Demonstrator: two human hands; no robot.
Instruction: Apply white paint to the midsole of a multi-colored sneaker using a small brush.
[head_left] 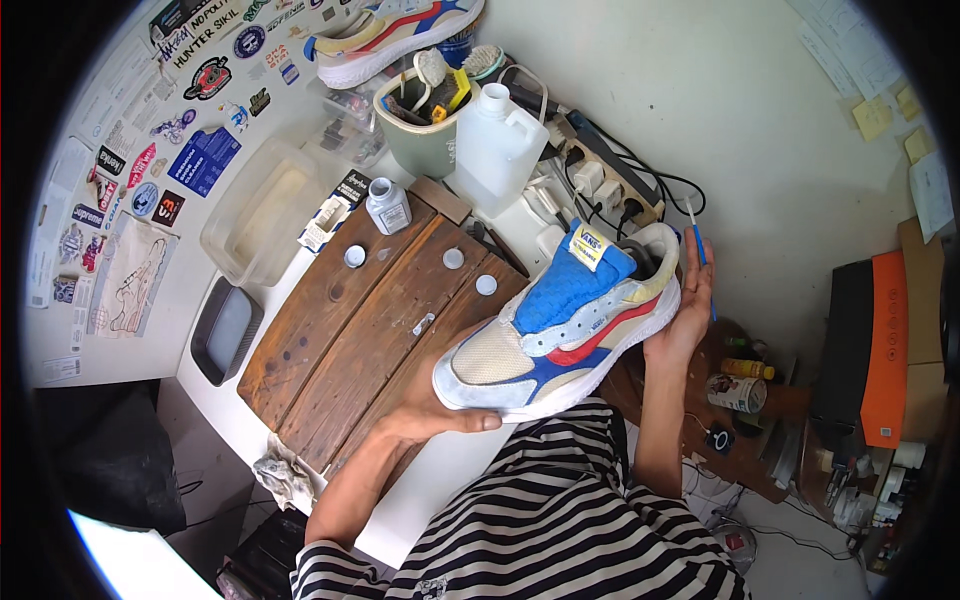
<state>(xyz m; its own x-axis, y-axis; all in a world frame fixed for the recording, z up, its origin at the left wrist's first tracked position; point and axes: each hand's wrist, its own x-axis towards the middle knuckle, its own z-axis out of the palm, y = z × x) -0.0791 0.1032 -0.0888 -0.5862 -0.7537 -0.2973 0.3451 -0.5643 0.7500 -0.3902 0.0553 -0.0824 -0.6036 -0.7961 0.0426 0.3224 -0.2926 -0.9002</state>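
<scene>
A sneaker (575, 335) in cream mesh, blue, red and pale grey, its eyelets bare of laces, is held up in front of my striped shirt. At the toe, my left hand (425, 405) grips it, thumb along the sole and fingers hidden behind. My right hand (678, 315) supports the heel from the right. A thin blue stick, perhaps a fine brush (700, 245), is tucked between that hand's fingers. Beyond the shoe stands an uncapped small bottle (388, 210) on a brown wooden board (345, 320), where round caps (453, 258) lie.
A white jug (497, 145) and a green bin of brushes (415, 140) stand behind the board. Another sneaker (395, 40) rests at the back. A power strip (605, 175) with cables is at the right; a clear tub (265, 205) and a dark tray (225, 330) sit left.
</scene>
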